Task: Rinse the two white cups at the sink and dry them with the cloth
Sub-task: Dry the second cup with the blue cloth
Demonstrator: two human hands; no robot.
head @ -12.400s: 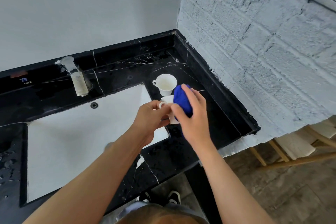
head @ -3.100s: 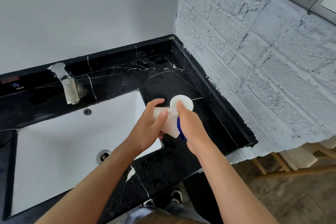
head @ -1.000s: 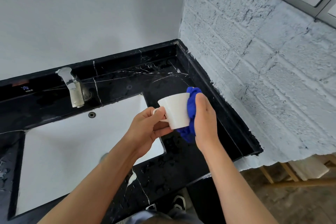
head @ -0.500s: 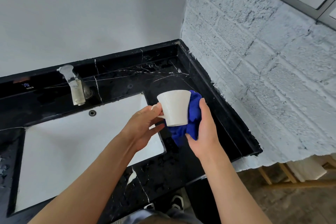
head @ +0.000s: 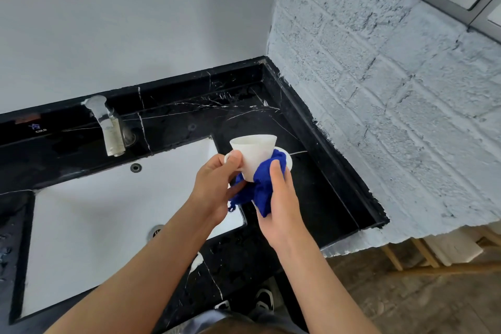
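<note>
Cup (head: 254, 156) and blue cloth (head: 264, 184) hide second cup (head: 289, 161) on countertop (head: 320, 187).

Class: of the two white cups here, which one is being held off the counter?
The cup held by its handle in the left hand; the other cup is mostly hidden behind the blue cloth.

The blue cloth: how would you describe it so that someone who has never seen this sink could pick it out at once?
Start at the white sink basin set in the black marble counter, and go to its right edge. There the right hand presses the blue cloth against the lower side of a white cup that the left hand holds by the handle. It is the only vivid blue, soft thing there.
</note>
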